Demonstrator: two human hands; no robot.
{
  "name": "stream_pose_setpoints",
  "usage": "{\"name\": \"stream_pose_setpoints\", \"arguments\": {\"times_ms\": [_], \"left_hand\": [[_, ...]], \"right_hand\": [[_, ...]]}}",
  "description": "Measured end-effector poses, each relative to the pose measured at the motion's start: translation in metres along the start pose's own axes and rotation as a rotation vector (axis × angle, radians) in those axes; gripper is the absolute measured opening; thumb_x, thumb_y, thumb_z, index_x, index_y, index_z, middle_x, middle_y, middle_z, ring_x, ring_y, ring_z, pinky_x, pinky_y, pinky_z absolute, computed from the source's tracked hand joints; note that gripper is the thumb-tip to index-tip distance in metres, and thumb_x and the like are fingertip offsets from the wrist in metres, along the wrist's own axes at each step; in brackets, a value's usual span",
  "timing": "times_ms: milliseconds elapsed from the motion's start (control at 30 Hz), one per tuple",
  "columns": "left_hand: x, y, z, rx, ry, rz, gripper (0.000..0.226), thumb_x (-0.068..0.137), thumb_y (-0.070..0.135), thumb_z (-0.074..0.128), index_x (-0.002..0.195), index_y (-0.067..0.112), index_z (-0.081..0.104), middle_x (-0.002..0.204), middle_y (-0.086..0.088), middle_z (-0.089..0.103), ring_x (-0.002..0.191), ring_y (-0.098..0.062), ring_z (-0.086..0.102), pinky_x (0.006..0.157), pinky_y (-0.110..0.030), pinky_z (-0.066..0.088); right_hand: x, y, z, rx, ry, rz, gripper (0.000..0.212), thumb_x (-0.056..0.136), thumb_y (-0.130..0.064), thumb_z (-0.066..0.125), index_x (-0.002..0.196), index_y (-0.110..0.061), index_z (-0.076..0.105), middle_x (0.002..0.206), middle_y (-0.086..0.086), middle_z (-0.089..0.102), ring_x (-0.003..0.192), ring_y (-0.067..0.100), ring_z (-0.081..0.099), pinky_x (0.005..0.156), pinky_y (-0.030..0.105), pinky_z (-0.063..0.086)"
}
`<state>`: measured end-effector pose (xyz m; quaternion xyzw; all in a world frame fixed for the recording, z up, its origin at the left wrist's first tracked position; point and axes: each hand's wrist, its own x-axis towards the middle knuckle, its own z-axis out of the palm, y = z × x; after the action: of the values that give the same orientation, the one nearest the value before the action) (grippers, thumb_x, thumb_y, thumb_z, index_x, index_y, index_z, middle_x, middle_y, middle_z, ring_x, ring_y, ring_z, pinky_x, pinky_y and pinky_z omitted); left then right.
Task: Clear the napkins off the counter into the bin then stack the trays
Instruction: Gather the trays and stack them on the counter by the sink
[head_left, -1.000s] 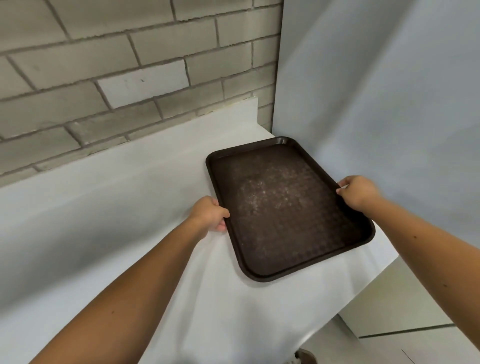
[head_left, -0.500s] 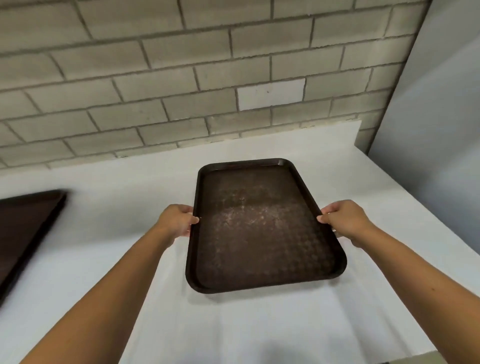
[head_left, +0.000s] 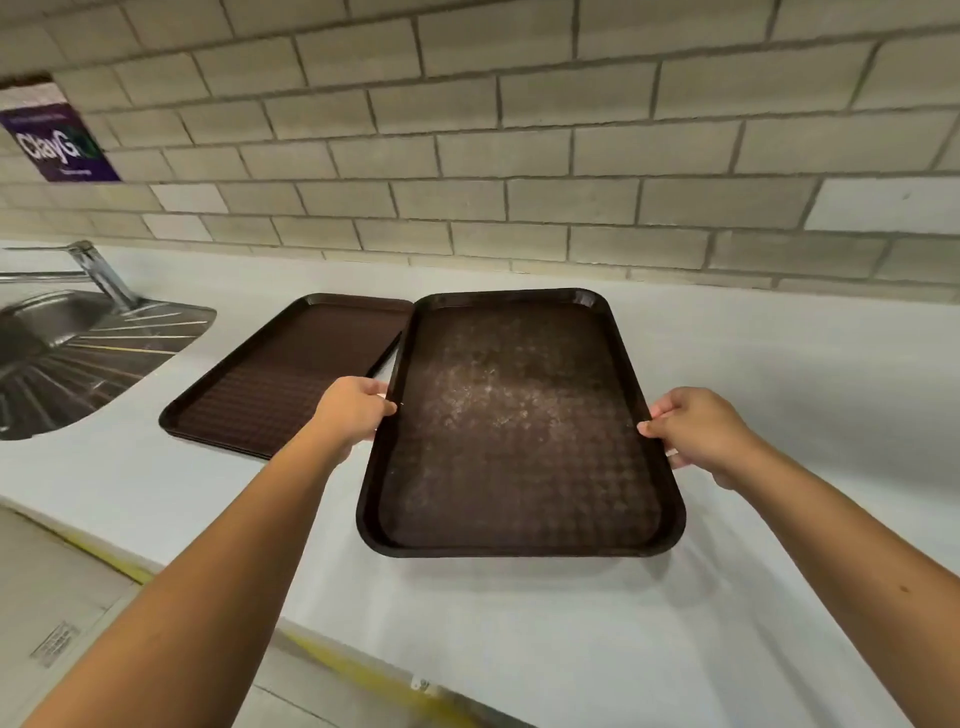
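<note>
I hold a dark brown tray (head_left: 519, 426) with a scuffed, whitish middle above the white counter (head_left: 779, 374). My left hand (head_left: 353, 408) grips its left long edge and my right hand (head_left: 693, 431) grips its right long edge. To its left, another brown tray (head_left: 280, 379) lies flat on the counter, and it looks like a low stack. The held tray's far left corner overlaps that tray's right end. No napkins or bin are in view.
A steel sink (head_left: 47, 332) with a ribbed drainboard (head_left: 104, 358) and a tap (head_left: 98, 270) is set in the counter at the far left. A brick wall (head_left: 519, 145) backs the counter, with a purple sign (head_left: 52, 140) at upper left. The floor (head_left: 57, 597) shows at lower left.
Both hands have carried the tray to the left along the counter, away from the right-hand corner. The other tray and the sink have come into view.
</note>
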<state>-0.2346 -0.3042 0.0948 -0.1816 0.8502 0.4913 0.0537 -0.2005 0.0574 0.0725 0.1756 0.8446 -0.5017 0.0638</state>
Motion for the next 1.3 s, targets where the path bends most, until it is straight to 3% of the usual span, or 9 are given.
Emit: {"name": "stream_pose_setpoints", "arguments": {"times_ms": [100,267,467,533,633,700,833,1067,1300], "left_hand": [[0.022,-0.020,-0.041,0.002,0.065,-0.007,0.022,0.091,0.002,0.058,0.107,0.008,0.071,0.093,-0.008,0.072,0.084,-0.024,0.068,0.077,-0.037,0.058],[0.078,-0.044,-0.114,0.035,0.139,0.039,0.018,0.090,0.010,0.061,0.107,0.010,0.066,0.100,-0.008,0.068,0.082,-0.020,0.061,0.059,-0.026,0.047],[0.170,-0.072,-0.205,0.097,0.062,0.083,0.037,0.076,0.020,0.067,0.112,0.012,0.069,0.108,-0.009,0.070,0.095,-0.028,0.066,0.071,-0.033,0.056],[0.199,-0.082,-0.228,0.094,0.005,0.079,0.039,0.071,0.019,0.065,0.109,0.014,0.071,0.107,-0.009,0.071,0.092,-0.025,0.067,0.076,-0.035,0.058],[0.222,-0.088,-0.259,0.110,-0.063,0.086,0.025,0.082,0.004,0.057,0.098,0.015,0.073,0.088,-0.008,0.071,0.075,-0.022,0.063,0.066,-0.028,0.051],[0.237,-0.091,-0.270,0.129,-0.076,0.099,0.030,0.085,-0.002,0.052,0.102,0.014,0.071,0.083,-0.005,0.068,0.072,-0.019,0.062,0.066,-0.026,0.049],[0.271,-0.102,-0.282,0.140,-0.060,0.112,0.032,0.087,-0.010,0.051,0.108,0.007,0.069,0.097,-0.011,0.067,0.088,-0.025,0.062,0.084,-0.030,0.049],[0.322,-0.124,-0.292,0.156,-0.050,0.091,0.037,0.083,-0.005,0.059,0.116,0.007,0.069,0.110,-0.012,0.070,0.102,-0.030,0.065,0.098,-0.039,0.050],[0.354,-0.139,-0.281,0.197,-0.098,0.102,0.041,0.081,-0.004,0.059,0.118,0.009,0.069,0.111,-0.013,0.070,0.104,-0.031,0.065,0.099,-0.043,0.050]], "right_hand": [[0.003,-0.030,0.042,0.010,-0.039,-0.027,0.017,0.087,-0.005,0.065,0.098,0.005,0.058,0.089,0.017,0.065,0.071,0.027,0.064,0.056,0.032,0.053],[0.008,-0.084,0.120,0.059,-0.048,-0.043,0.017,0.087,-0.004,0.065,0.100,0.005,0.058,0.085,0.015,0.062,0.067,0.024,0.062,0.052,0.028,0.050],[0.016,-0.140,0.224,0.141,0.013,-0.021,0.019,0.087,-0.003,0.065,0.101,0.007,0.057,0.083,0.014,0.061,0.065,0.023,0.061,0.051,0.028,0.050],[0.016,-0.153,0.251,0.157,0.023,-0.009,0.021,0.087,-0.003,0.066,0.103,0.007,0.057,0.085,0.015,0.061,0.067,0.024,0.062,0.053,0.030,0.051],[0.018,-0.172,0.290,0.178,0.028,0.005,0.018,0.088,-0.003,0.065,0.102,0.005,0.058,0.085,0.014,0.062,0.067,0.023,0.063,0.051,0.029,0.051],[0.018,-0.181,0.309,0.188,0.021,0.013,0.014,0.088,-0.004,0.065,0.099,0.002,0.058,0.085,0.013,0.062,0.068,0.022,0.063,0.051,0.029,0.051],[0.028,-0.198,0.339,0.189,0.031,0.037,0.011,0.088,-0.003,0.066,0.094,-0.002,0.057,0.086,0.013,0.062,0.070,0.023,0.063,0.054,0.030,0.052],[0.048,-0.208,0.376,0.148,0.055,0.076,0.013,0.086,-0.006,0.069,0.092,-0.004,0.057,0.091,0.014,0.063,0.076,0.027,0.066,0.064,0.035,0.059],[0.053,-0.197,0.394,0.102,0.096,0.128,0.016,0.084,-0.008,0.072,0.090,-0.006,0.057,0.090,0.016,0.066,0.080,0.032,0.070,0.072,0.042,0.061]]}}
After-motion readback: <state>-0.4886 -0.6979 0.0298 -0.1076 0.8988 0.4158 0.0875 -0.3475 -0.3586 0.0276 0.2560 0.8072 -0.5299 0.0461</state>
